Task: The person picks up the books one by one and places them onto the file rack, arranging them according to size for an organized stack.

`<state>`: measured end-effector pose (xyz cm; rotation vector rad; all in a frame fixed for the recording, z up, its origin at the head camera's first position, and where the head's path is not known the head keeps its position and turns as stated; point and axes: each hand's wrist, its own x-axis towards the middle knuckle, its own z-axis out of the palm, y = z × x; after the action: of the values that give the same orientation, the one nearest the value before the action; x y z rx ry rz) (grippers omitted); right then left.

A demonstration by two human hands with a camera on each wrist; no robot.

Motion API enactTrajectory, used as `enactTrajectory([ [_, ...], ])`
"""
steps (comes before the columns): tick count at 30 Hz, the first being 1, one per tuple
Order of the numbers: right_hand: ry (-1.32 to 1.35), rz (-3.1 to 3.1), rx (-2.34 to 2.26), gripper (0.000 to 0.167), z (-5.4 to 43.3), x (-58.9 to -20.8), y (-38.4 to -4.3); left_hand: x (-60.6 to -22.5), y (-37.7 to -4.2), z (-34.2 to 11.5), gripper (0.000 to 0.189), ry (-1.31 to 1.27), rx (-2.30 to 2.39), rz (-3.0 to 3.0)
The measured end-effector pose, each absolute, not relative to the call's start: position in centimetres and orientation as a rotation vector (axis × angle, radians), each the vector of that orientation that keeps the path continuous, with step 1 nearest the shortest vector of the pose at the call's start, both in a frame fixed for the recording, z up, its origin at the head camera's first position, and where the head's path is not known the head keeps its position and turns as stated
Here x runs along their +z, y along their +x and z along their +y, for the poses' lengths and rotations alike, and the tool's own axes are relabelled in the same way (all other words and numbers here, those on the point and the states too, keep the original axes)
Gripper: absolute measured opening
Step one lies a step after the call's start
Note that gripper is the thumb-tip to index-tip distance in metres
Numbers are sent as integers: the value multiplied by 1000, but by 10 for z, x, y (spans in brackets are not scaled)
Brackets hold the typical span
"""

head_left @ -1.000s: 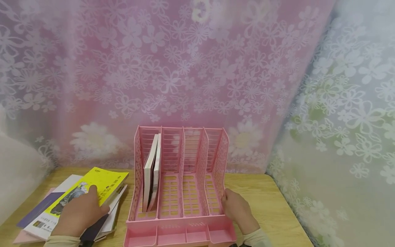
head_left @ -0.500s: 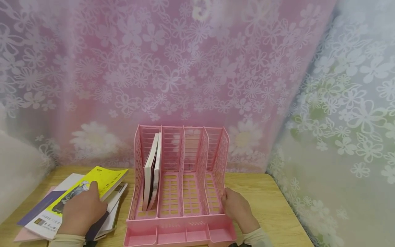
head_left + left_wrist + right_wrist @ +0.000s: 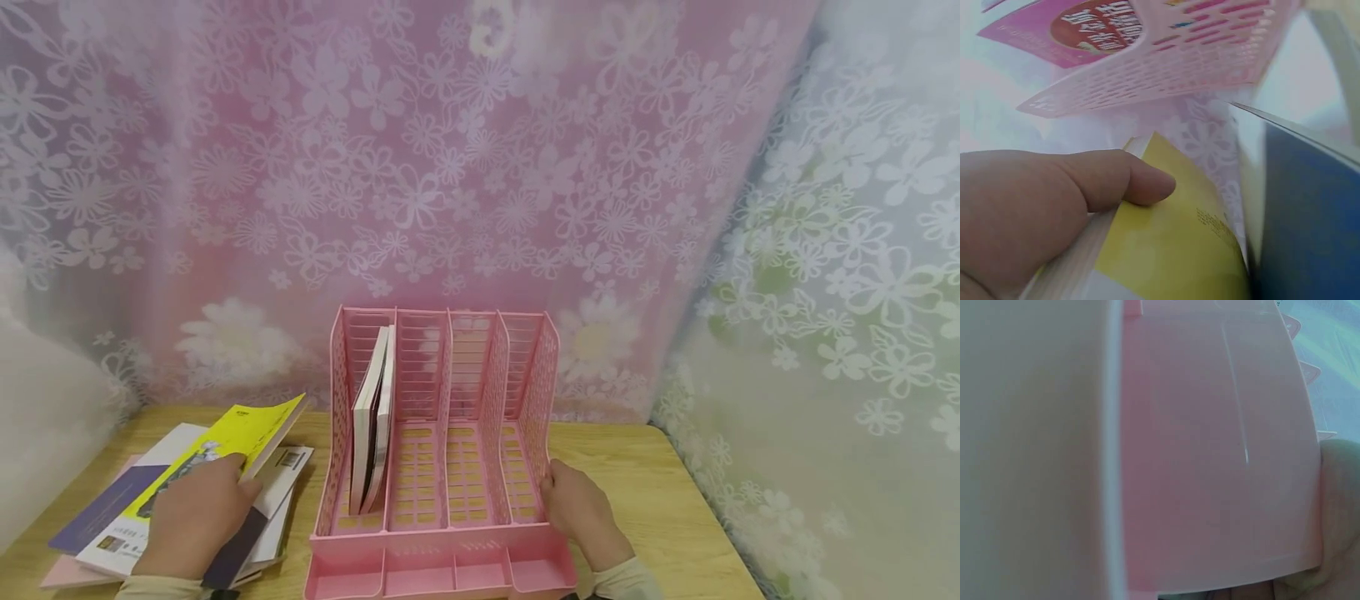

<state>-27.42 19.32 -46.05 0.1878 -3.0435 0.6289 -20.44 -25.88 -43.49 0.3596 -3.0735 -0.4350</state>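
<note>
My left hand (image 3: 197,510) grips a yellow-covered book (image 3: 262,421) by its right side, at the top of a pile on the left of the table. The book's right edge is tilted up off the books below. In the left wrist view my thumb lies across the yellow cover (image 3: 1172,231), beside the page edges; the other fingers are hidden. My right hand (image 3: 579,507) holds the right side wall of a pink desk file rack (image 3: 420,537) near its front. In the right wrist view the rack's pink plastic (image 3: 1216,450) fills most of the picture, with fingers at its edge.
Two books (image 3: 363,450) lean upright in the rack's leftmost slot. Under the yellow book lie a purple-and-white book (image 3: 105,508), a white book with a barcode (image 3: 288,467) and others. The wooden table (image 3: 645,483) meets a flowered curtain (image 3: 450,167) behind and at right.
The yellow book's right edge has risen off the pile and tilted up, uncovering the barcoded book beneath. My left fingers have drawn in around it. My right hand stays on the rack.
</note>
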Motion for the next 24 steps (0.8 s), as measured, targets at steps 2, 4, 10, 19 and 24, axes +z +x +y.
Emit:
enactTrajectory([
  [2,189,-3045,631,16,193,-460,-274,-432,-203,-258,42,336,-436,-3039],
  [4,188,-3045,632,16,193,-460,-275,-429,-202,-256,42,316,-446,-3012],
  [10,192,-3031,630,15,193,-460,-276,-422,-199,-257,44,245,-465,-2943],
  [19,181,-3029,653,15,193,-459,-275,-410,-192,-256,52,238,-535,-2873],
  [24,186,-3027,656,16,193,-461,-275,-404,-187,-252,53,233,-556,-2797],
])
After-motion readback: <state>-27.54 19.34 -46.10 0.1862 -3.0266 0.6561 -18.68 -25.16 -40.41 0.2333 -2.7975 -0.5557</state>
